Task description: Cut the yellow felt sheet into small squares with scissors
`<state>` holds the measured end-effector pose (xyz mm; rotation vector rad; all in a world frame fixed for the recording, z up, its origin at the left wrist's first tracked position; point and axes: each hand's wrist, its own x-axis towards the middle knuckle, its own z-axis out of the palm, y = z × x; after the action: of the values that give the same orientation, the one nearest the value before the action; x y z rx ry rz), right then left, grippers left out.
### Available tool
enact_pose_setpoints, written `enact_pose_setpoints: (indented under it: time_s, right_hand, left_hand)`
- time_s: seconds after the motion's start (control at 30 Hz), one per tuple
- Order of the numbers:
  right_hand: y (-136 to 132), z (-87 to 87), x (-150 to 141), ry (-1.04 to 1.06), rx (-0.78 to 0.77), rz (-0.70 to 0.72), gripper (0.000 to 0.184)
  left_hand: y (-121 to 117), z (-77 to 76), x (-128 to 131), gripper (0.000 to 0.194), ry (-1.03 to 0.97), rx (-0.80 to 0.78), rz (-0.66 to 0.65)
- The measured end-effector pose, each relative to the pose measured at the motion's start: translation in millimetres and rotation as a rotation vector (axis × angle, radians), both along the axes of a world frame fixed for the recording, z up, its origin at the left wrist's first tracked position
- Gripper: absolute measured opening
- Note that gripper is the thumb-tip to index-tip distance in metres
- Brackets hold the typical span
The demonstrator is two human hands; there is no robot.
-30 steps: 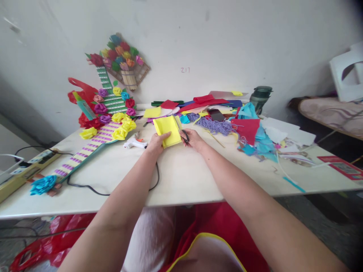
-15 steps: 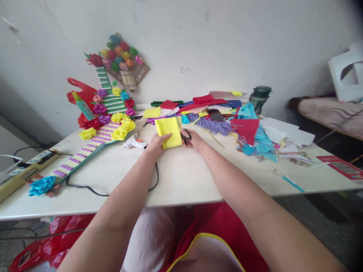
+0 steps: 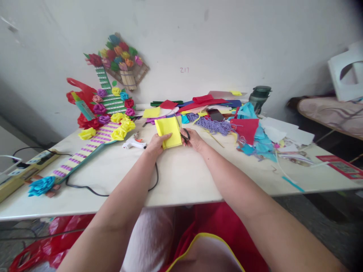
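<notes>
Above the middle of the table, my left hand (image 3: 157,143) grips a folded yellow sheet (image 3: 168,131) by its left side, the thumb lying across its face. Whether the sheet is paper or felt I cannot tell. My right hand (image 3: 195,139) is closed on the black handles of a pair of scissors (image 3: 186,134). The blades point up and away along the sheet's right edge; how far they are apart is too small to make out. To the left of my left hand lies a white glue gun (image 3: 134,143).
Flower-decorated panels (image 3: 93,145) and a power strip (image 3: 28,170) occupy the left side. Coloured sheets (image 3: 204,100), purple yarn (image 3: 215,124) and a phone (image 3: 215,115) lie at the back. Blue scraps (image 3: 262,143) and a dark bottle (image 3: 259,99) stand to the right. A black cord (image 3: 87,187) crosses the front.
</notes>
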<state>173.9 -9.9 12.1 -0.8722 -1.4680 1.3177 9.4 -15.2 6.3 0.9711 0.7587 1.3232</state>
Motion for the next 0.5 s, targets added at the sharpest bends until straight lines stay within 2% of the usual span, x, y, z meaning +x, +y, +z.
enact_pose_setpoints:
  time_s: [0.2, 0.5]
  right_hand:
    - [0.4, 0.1, -2.6, 0.017, -0.012, -0.027, 0.037]
    - [1.5, -2.6, 1.5, 0.003, 0.017, 0.046, 0.043]
  left_hand:
    - [0.7, -0.4, 0.1, 0.054, 0.002, -0.003, 0.011]
    - [0.8, -0.1, -1.3, 0.050, 0.028, -0.002, -0.023]
